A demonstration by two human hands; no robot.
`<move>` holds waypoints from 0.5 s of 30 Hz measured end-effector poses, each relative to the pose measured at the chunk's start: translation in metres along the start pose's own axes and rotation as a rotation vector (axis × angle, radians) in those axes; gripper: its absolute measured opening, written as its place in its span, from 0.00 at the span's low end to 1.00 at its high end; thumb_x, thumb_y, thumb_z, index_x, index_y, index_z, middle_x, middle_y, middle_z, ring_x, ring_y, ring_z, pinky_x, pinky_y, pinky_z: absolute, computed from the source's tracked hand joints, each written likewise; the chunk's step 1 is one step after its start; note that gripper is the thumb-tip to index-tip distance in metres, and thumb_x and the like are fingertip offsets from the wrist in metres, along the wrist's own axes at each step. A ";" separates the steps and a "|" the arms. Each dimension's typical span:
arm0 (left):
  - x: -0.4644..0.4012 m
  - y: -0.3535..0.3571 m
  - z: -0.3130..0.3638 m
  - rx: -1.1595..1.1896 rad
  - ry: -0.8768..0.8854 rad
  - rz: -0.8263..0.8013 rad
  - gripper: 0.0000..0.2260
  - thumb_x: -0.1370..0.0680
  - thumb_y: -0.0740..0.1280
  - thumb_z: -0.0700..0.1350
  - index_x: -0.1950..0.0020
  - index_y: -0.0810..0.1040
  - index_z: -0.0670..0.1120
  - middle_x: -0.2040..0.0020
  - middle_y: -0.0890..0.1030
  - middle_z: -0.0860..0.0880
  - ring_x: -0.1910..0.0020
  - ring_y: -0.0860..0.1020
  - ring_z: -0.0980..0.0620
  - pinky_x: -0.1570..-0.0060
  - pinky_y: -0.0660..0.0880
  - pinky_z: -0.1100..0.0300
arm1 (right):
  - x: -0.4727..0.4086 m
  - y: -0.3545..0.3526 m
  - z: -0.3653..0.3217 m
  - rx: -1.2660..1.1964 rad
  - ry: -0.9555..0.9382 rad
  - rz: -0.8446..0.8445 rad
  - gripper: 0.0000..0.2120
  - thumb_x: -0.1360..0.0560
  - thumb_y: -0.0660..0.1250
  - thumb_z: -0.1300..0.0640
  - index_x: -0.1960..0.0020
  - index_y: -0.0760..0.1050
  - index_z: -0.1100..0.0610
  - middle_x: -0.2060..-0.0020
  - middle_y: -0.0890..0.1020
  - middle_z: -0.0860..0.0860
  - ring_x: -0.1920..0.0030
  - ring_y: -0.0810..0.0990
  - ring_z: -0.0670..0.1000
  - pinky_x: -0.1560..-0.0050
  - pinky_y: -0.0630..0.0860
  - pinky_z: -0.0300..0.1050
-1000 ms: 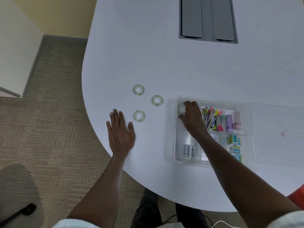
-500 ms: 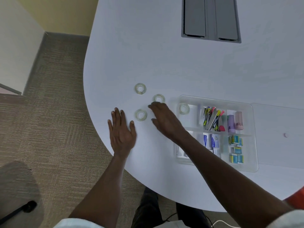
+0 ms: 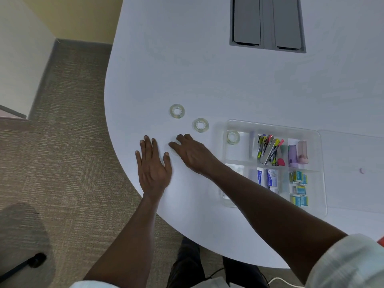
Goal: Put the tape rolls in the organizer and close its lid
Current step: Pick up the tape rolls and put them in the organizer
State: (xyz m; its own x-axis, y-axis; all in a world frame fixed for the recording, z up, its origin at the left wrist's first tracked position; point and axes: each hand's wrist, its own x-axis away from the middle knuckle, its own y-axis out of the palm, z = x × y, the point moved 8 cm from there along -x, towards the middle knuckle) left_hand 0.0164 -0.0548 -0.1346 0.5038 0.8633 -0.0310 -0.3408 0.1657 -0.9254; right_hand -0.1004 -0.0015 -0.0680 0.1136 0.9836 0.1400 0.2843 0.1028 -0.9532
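Two clear tape rolls lie on the white table, one (image 3: 177, 111) farther left and one (image 3: 200, 125) closer to the organizer. Another roll (image 3: 233, 137) sits in the top-left compartment of the clear plastic organizer (image 3: 270, 122). The nearest roll (image 3: 172, 151) lies mostly hidden under my right hand (image 3: 194, 154), whose thumb and fingertips curl around it on the table. My left hand (image 3: 152, 165) rests flat on the table beside it, fingers spread, holding nothing. The organizer's clear lid (image 3: 353, 154) lies open and flat to the right.
The organizer's other compartments hold pens and highlighters (image 3: 268, 148), small boxes (image 3: 299, 188) and white packs (image 3: 268, 177). A grey cable hatch (image 3: 268, 23) is set into the table at the back. The rounded table edge (image 3: 116, 146) runs just left of my left hand, with carpet below.
My right hand left the organizer, where one roll now lies, and crossed left to the nearest roll on the table, covering it. My left hand stayed flat.
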 end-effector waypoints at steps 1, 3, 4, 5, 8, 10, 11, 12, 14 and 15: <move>0.000 -0.001 0.000 0.005 -0.001 0.002 0.27 0.15 0.55 0.53 0.19 0.59 0.41 0.17 0.58 0.42 0.17 0.54 0.46 0.18 0.54 0.45 | 0.001 -0.002 0.000 -0.021 0.008 0.020 0.16 0.19 0.54 0.63 0.32 0.69 0.61 0.40 0.74 0.60 0.45 0.73 0.58 0.56 0.79 0.55; 0.000 -0.002 0.001 0.008 -0.001 0.004 0.27 0.15 0.55 0.53 0.19 0.60 0.41 0.18 0.58 0.42 0.17 0.54 0.46 0.18 0.54 0.45 | 0.005 -0.010 0.002 -0.094 0.052 0.082 0.17 0.21 0.56 0.64 0.32 0.69 0.62 0.42 0.75 0.60 0.48 0.73 0.58 0.58 0.79 0.55; 0.000 -0.002 0.001 0.008 -0.001 0.001 0.27 0.15 0.55 0.52 0.19 0.59 0.41 0.18 0.58 0.42 0.17 0.54 0.45 0.18 0.53 0.45 | 0.006 -0.015 0.004 -0.130 0.084 0.120 0.19 0.22 0.58 0.65 0.31 0.69 0.62 0.43 0.75 0.60 0.49 0.73 0.58 0.58 0.79 0.54; 0.000 -0.002 0.002 0.008 -0.001 0.000 0.27 0.15 0.55 0.52 0.19 0.59 0.41 0.18 0.58 0.42 0.17 0.54 0.45 0.18 0.53 0.45 | 0.008 -0.020 0.007 -0.155 0.119 0.157 0.21 0.23 0.60 0.65 0.30 0.67 0.63 0.42 0.75 0.60 0.49 0.74 0.58 0.57 0.79 0.53; 0.000 -0.003 0.003 0.002 -0.001 0.005 0.27 0.15 0.56 0.53 0.19 0.60 0.41 0.18 0.59 0.41 0.17 0.55 0.45 0.18 0.54 0.45 | 0.019 -0.036 0.018 -0.206 0.224 0.267 0.24 0.25 0.66 0.65 0.30 0.67 0.64 0.41 0.75 0.60 0.47 0.75 0.59 0.51 0.78 0.52; 0.001 -0.003 0.004 -0.002 0.004 0.007 0.27 0.16 0.56 0.53 0.20 0.60 0.41 0.18 0.59 0.41 0.17 0.55 0.44 0.19 0.55 0.44 | 0.030 -0.046 0.028 -0.242 0.298 0.323 0.24 0.26 0.66 0.64 0.31 0.68 0.64 0.39 0.75 0.60 0.44 0.75 0.60 0.46 0.77 0.52; 0.001 -0.003 0.004 -0.001 0.006 0.005 0.27 0.16 0.56 0.53 0.20 0.60 0.40 0.18 0.59 0.41 0.17 0.55 0.44 0.19 0.55 0.44 | 0.036 -0.052 0.032 -0.261 0.331 0.348 0.24 0.27 0.66 0.64 0.31 0.69 0.64 0.39 0.75 0.60 0.43 0.75 0.60 0.44 0.76 0.52; 0.001 -0.003 0.004 0.002 0.006 0.004 0.27 0.16 0.56 0.53 0.20 0.60 0.40 0.18 0.59 0.41 0.17 0.55 0.44 0.19 0.55 0.43 | 0.042 -0.057 0.037 -0.279 0.363 0.373 0.24 0.28 0.67 0.64 0.33 0.70 0.64 0.40 0.75 0.60 0.43 0.75 0.60 0.44 0.76 0.52; 0.000 -0.004 0.004 0.006 0.005 0.003 0.27 0.16 0.56 0.53 0.20 0.60 0.40 0.18 0.59 0.41 0.17 0.55 0.44 0.19 0.55 0.42 | 0.057 -0.068 0.049 -0.307 0.439 0.421 0.22 0.31 0.67 0.64 0.37 0.72 0.63 0.43 0.75 0.59 0.45 0.76 0.60 0.45 0.76 0.51; 0.001 -0.004 0.004 0.005 0.004 0.002 0.27 0.15 0.56 0.53 0.20 0.60 0.40 0.18 0.59 0.41 0.17 0.55 0.44 0.19 0.55 0.42 | 0.065 -0.072 0.057 -0.314 0.483 0.436 0.22 0.32 0.68 0.63 0.38 0.72 0.63 0.44 0.75 0.59 0.46 0.77 0.60 0.46 0.76 0.51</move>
State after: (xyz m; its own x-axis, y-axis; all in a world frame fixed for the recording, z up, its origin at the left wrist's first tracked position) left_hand 0.0151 -0.0531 -0.1293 0.5062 0.8618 -0.0341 -0.3456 0.1664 -0.9235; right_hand -0.1677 0.0638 -0.0056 0.6667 0.7426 -0.0639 0.3692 -0.4035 -0.8372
